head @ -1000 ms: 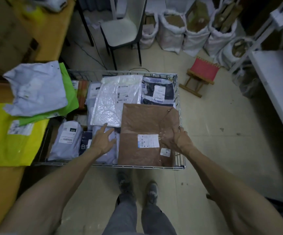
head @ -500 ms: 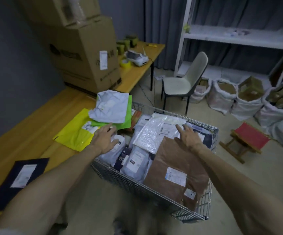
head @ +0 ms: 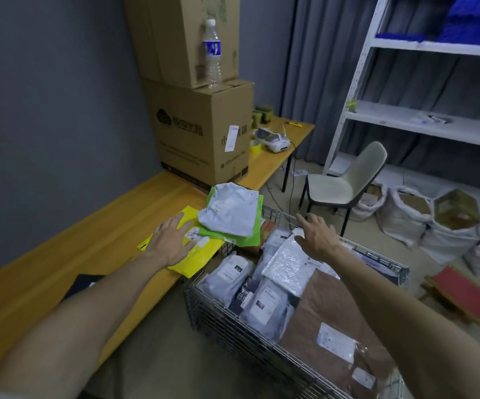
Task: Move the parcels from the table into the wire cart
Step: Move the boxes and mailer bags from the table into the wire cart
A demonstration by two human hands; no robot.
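Note:
On the wooden table (head: 60,272) lie a yellow parcel (head: 201,254), a green parcel (head: 233,237) on it, and a crumpled white-grey parcel (head: 230,211) on top. My left hand (head: 169,240) rests flat on the yellow parcel, fingers spread. A dark parcel (head: 80,285) lies nearer on the table, partly hidden by my left arm. The wire cart (head: 233,323) beside the table holds several parcels, among them a brown one (head: 333,326) and a clear white one (head: 287,263). My right hand (head: 316,237) hovers open over the cart's far side.
Two stacked cardboard boxes (head: 204,131) with a water bottle (head: 212,53) stand at the table's back. A chair (head: 345,180), white shelving (head: 423,122), sacks of cardboard (head: 405,214) and a small red stool (head: 463,292) stand beyond the cart.
My view has lifted from the cart to the table. My left hand moved from the cart onto the yellow parcel; my right hand left the brown parcel and rose over the cart's far side.

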